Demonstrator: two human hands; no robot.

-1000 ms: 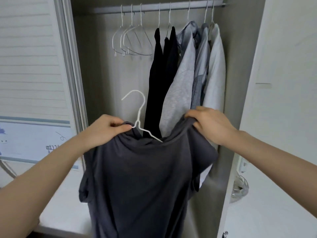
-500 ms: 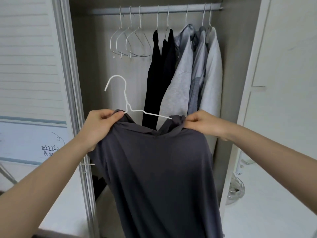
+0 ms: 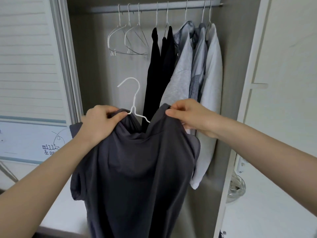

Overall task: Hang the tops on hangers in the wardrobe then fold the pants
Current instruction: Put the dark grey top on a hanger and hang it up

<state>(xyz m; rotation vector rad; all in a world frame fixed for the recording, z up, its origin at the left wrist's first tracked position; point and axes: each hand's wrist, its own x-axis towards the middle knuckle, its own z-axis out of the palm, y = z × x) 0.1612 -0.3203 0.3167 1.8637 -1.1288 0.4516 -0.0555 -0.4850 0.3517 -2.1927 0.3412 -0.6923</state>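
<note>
Item: dark grey top [image 3: 137, 169], held in front of the open wardrobe, below the rail [image 3: 154, 8] and in front of the garments already hung there.

Hanger: white wire hanger [image 3: 133, 102], its hook standing up above the neckline of the top, well below the rail. One wire arm shows across the neck opening; the rest is hidden inside the fabric.

Left hand [image 3: 101, 122]: fingers and thumb curled, pinching the left shoulder of the top right beside the hanger's neck.

Right hand [image 3: 190, 115]: thumb and fingers pinching the right shoulder seam, raised to about the same height.

On the rail: three empty wire hangers [image 3: 127, 40] toward its left end; two black garments [image 3: 159, 66] at the middle; pale grey and white tops [image 3: 199, 66] toward its right end.

Step in hand, as judged: seating the top on the hanger, not yet hung.

Handling notes: draw each shoulder seam outward until it sits over the end of its wire arm, keeping the neckline centred on the hook. The fabric looks thin and slippery, so an uneven pull may slide one side off. Once level, take the hook in one hand and lift it to the gap on the rail between the empty hangers and the black garments.
</note>
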